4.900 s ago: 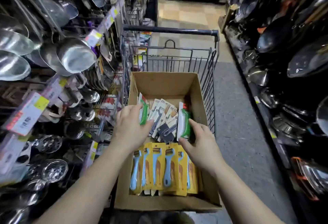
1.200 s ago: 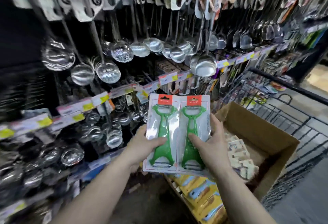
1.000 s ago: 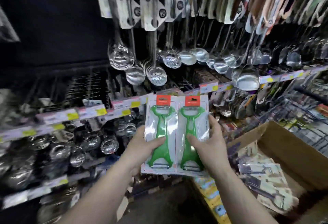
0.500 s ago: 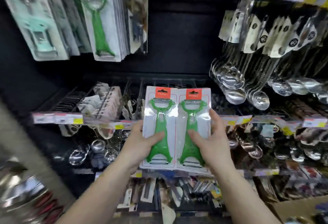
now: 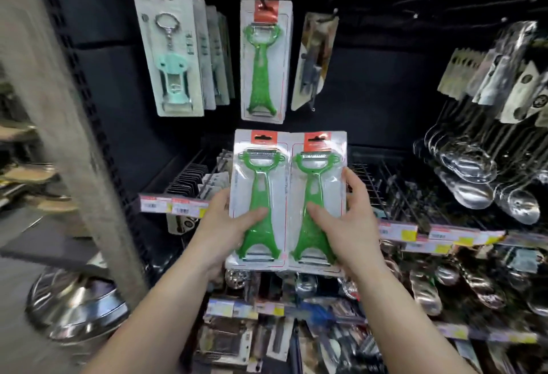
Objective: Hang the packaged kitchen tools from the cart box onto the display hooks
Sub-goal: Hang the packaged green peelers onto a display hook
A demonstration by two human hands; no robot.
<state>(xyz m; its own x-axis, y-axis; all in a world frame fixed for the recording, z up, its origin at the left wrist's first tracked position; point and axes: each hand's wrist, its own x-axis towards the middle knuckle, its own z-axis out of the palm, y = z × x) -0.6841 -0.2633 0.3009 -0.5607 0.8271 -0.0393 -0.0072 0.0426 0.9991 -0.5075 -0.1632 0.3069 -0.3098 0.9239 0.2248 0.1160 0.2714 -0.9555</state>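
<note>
Two bare forearms reach into view, no sleeve on either, the left hand (image 5: 221, 225) and right hand (image 5: 348, 222) ungloved (no rings or watch visible).

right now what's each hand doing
Left hand: grips the left green peeler pack.
Right hand: grips the right green peeler pack.

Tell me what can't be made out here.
Head view only:
- Fingers of the left hand and right hand: behind the two carded green plastic peelers.
- Print on the yellow-and-white shelf price labels: too small, blurred.
- Hook above the hanging green peeler card: lost against dark backing.
</note>
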